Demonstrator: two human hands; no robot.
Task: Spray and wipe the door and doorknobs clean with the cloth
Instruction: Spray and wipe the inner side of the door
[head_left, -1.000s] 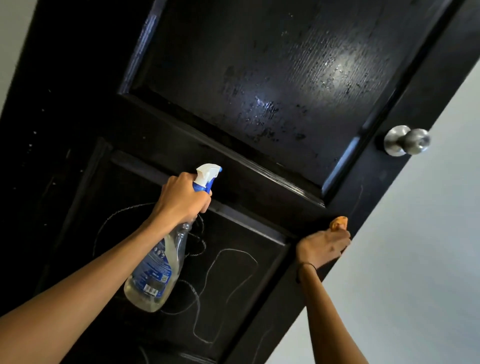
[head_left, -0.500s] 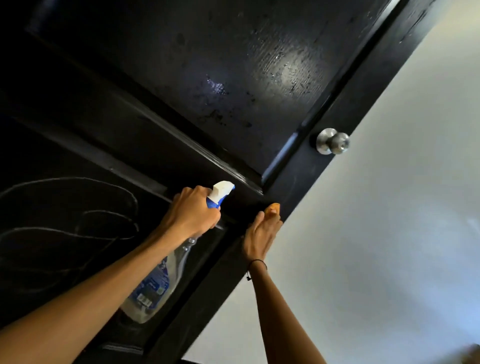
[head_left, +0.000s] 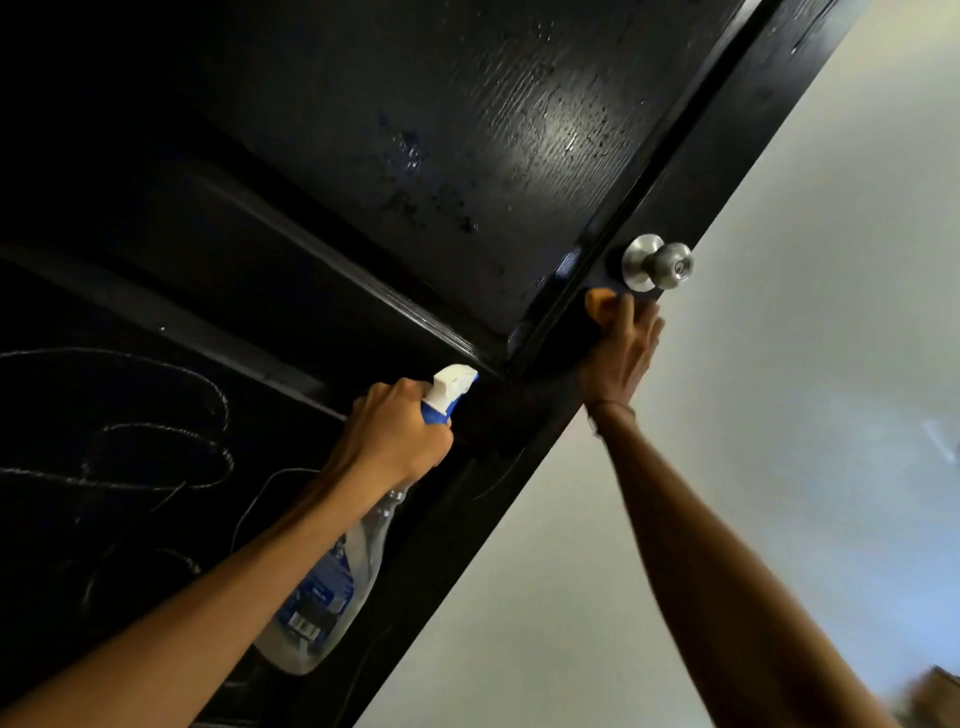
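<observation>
Two hands are at work: the left hand (head_left: 395, 436) grips the neck of one spray bottle (head_left: 332, 587), fingers curled round it below the white and blue trigger head, which is aimed up and to the right at the door (head_left: 467, 156). That clear bottle holds a little pale liquid, pooled in its low end near the bottom of the view, and carries a blue label with a barcode. The right hand (head_left: 621, 353) has its fingers stretched out flat, pressing one orange cloth (head_left: 597, 304) against the right edge of the black door; only a small piece of cloth shows past the fingertips, just below and left of the single silver doorknob (head_left: 658, 262). A thin dark band sits on the right wrist. Wet, glossy patches shine on the upper door panel, and white chalk-like scribbles (head_left: 156, 441) cross the lower left panel. To the right of the door is a pale wall (head_left: 779, 415).
</observation>
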